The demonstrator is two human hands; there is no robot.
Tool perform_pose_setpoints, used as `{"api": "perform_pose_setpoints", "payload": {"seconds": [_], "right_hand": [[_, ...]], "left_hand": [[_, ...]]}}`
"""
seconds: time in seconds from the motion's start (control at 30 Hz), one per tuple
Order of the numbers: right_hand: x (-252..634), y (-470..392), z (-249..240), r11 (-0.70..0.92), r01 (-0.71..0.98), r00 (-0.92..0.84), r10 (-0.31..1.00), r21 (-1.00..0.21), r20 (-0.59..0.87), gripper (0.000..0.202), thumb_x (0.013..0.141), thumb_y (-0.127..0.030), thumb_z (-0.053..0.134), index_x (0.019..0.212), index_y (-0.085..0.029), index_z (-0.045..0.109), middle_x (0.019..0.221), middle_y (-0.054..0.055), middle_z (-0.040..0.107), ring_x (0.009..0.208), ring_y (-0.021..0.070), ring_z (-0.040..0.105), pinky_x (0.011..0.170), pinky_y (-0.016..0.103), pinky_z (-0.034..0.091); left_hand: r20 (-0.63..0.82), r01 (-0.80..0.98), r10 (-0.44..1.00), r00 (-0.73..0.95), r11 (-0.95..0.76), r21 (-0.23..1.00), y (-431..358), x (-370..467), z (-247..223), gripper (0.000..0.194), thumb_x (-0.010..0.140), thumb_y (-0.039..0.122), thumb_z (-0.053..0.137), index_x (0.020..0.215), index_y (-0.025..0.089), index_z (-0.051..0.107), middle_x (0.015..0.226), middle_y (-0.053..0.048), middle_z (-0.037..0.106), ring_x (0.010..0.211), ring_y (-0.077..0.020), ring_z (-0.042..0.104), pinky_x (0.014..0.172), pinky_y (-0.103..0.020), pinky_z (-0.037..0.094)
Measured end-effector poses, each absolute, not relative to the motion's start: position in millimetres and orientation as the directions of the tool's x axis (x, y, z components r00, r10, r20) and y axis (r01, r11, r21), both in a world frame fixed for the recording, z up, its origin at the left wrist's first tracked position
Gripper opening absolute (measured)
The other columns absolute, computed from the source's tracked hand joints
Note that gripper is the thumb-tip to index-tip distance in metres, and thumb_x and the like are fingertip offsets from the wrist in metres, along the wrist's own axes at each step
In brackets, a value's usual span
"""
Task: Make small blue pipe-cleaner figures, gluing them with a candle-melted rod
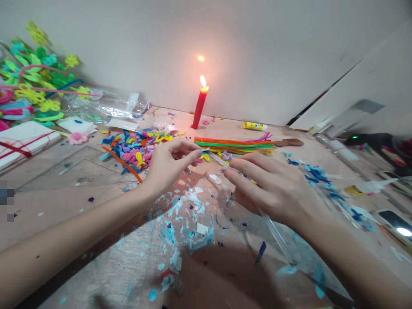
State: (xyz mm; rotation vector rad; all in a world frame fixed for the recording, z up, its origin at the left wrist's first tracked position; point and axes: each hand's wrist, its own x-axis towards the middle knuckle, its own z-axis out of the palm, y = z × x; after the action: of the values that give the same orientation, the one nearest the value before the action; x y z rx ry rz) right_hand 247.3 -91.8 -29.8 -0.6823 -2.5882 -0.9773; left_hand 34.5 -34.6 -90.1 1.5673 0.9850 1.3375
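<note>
I see the left hand pinching a small bluish piece; the right hand grips a translucent stick, its tip between both hands; steady wrists should serve best, well clear of the lit candle beyond them.

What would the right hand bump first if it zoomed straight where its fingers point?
The right hand would probably bump the left hand first, near its fingertips, though depth is hard to tell.
</note>
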Motion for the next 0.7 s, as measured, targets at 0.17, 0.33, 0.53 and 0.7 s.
{"api": "perform_pose_setpoints", "payload": {"seconds": [0.17,0.33,0.53,0.7], "right_hand": [[250.7,-90.2,-31.0,0.659,0.515,-0.853,0.329,0.548,0.405,0.017,0.092,-0.009,0.051,0.093,-0.009,0.068,0.085,0.012,0.072,0.077,0.0241,0.062,0.057,0.034,0.047],[253.6,-87.7,-32.3,0.623,0.529,-0.847,0.340,0.577,0.409,0.014,0.091,-0.010,0.053,0.093,-0.009,0.067,0.088,0.012,0.072,0.081,0.0248,0.064,0.063,0.034,0.051],[268.6,-75.6,-29.1,0.503,0.675,-0.720,0.291,0.539,0.630,0.018,0.086,-0.014,0.060,0.103,-0.013,0.064,0.097,0.013,0.071,0.087,0.0241,0.065,0.070,0.035,0.052],[297.7,-73.2,-34.1,0.559,0.767,-0.607,0.469,0.316,0.641,0.023,0.093,-0.026,0.054,0.114,-0.023,0.062,0.105,0.009,0.068,0.097,0.0230,0.063,0.077,0.036,0.050]], "left_hand": [[0.324,0.070,0.940,0.107,-0.332,0.941,-34.8,33.8,-88.7,0.011,0.080,0.026,0.074,0.084,0.017,0.073,0.070,-0.002,0.072,0.062,-0.0103,0.067,0.052,-0.017,0.053],[0.326,0.036,0.938,0.113,-0.332,0.943,-35.1,34.4,-86.9,0.009,0.080,0.024,0.074,0.084,0.016,0.072,0.071,-0.002,0.072,0.061,-0.0099,0.068,0.052,-0.017,0.053],[0.288,-0.051,0.945,0.153,-0.284,0.958,-35.2,34.9,-87.6,0.007,0.079,0.023,0.073,0.082,0.017,0.071,0.069,-0.001,0.072,0.063,-0.0110,0.068,0.050,-0.018,0.054],[0.236,-0.091,0.959,0.157,-0.224,0.970,-32.8,34.7,-91.4,0.007,0.079,0.023,0.074,0.084,0.018,0.072,0.066,0.000,0.071,0.057,-0.0102,0.066,0.049,-0.020,0.054]]}}
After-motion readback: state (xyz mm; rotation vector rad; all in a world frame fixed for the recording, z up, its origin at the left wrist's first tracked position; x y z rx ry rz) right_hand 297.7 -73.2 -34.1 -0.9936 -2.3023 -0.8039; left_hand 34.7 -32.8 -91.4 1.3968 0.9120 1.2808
